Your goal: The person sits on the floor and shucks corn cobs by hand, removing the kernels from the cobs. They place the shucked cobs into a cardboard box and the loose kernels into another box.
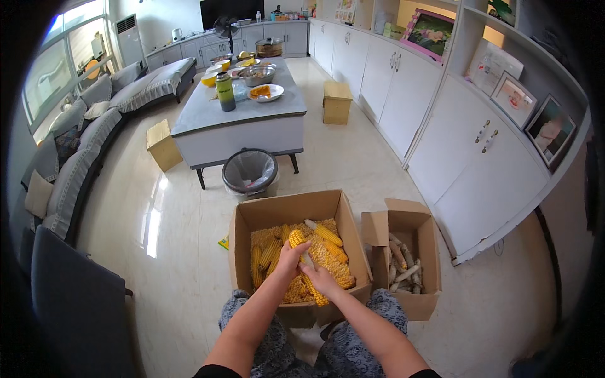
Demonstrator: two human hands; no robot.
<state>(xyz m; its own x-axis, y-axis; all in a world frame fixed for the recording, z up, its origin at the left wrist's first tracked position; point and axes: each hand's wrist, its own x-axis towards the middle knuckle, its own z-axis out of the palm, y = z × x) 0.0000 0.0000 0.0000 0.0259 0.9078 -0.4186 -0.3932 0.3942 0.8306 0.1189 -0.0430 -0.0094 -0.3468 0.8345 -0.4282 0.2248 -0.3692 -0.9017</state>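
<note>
at the far left, a long grey sofa (94, 135) curves beside the windows. right of it, further off, a bench (200, 118) carries dishes, with a waste bin (242, 165) standing before its near edge. nearer the person, on the floor, is an open large cardboard box (287, 211); whole ears (256, 264) lie along its left wall.

over the middle of this box, the left grip (291, 258) is wrapped around an ear of corn (297, 238), its yellow, kernel-covered tip pointing at the far wall. between the hands shows a pale cob (307, 259). just right and nearer, the right grip (320, 280) seems closed around that pale cob; its fingers hide the exact hold. a yellow end shows below it, at the near edge, and which piece it belongs to cannot be told. loose kernels (334, 268) spread toward the right wall.

the step in hand looks like rubbing kernels off by hand. the next move would call for a firm left hold and pressure along the rows, above the box so grains drop inside.

at right, a smaller box (430, 258) holds bare cobs (413, 272).
</note>
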